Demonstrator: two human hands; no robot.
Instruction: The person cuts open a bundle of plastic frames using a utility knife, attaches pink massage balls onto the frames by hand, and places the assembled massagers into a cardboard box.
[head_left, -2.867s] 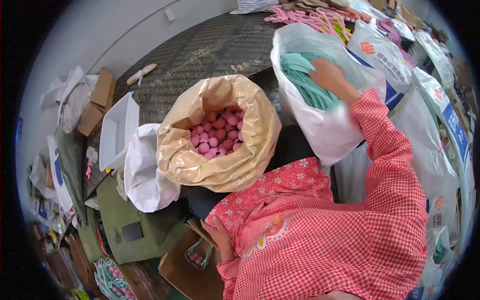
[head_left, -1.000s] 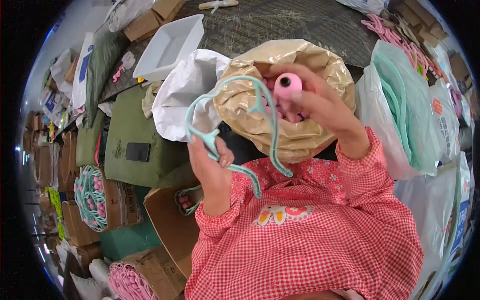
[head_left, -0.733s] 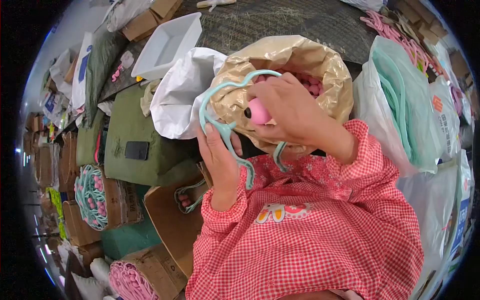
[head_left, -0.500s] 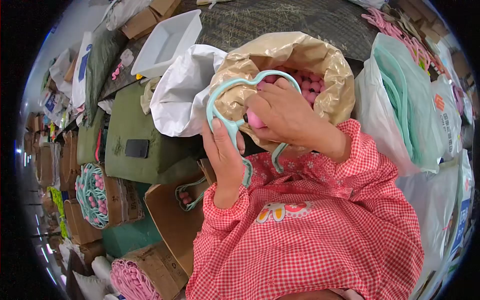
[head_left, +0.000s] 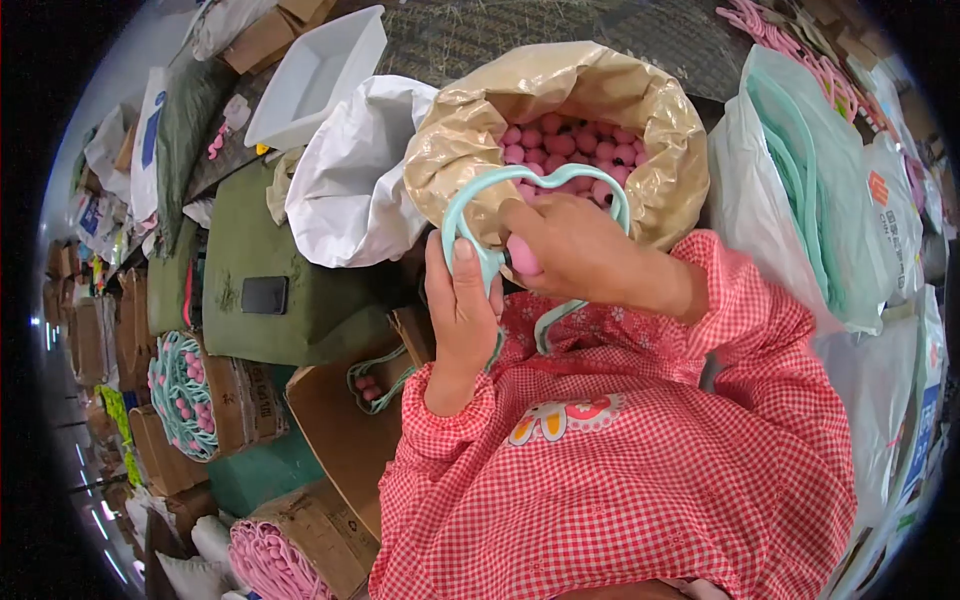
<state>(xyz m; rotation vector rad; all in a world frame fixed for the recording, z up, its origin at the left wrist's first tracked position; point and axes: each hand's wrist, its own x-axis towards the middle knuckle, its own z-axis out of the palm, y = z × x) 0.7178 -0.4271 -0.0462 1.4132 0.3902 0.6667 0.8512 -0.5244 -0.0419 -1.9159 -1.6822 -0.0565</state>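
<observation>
My left hand (head_left: 462, 300) is closed around a mint-green, soft-looking looped strip (head_left: 454, 212), with the thumb lying along it. A short stub of the strip points right, toward a pink ball (head_left: 522, 256) with a dark spot. My right hand (head_left: 580, 245) has its fingers wrapped round that ball and holds it at the stub. Whether the stub sits inside the ball I cannot tell. The strip's upper bend crosses in front of a tan sack (head_left: 455, 125) full of similar pink balls (head_left: 560, 145). One loose end of the strip hangs below my right hand.
A white sack (head_left: 345, 190) and a white tray (head_left: 320, 75) stand left of the tan sack. A phone (head_left: 265, 295) lies on a green padded surface. Cardboard boxes (head_left: 240, 400) hold finished-looking green and pink strips. At right is a clear bag (head_left: 745, 200) of green strips.
Both hands have moved slightly down and right with the strip. The right hand and its ball have come away from the sack opening, closer to the left hand. More balls in the sack show.
</observation>
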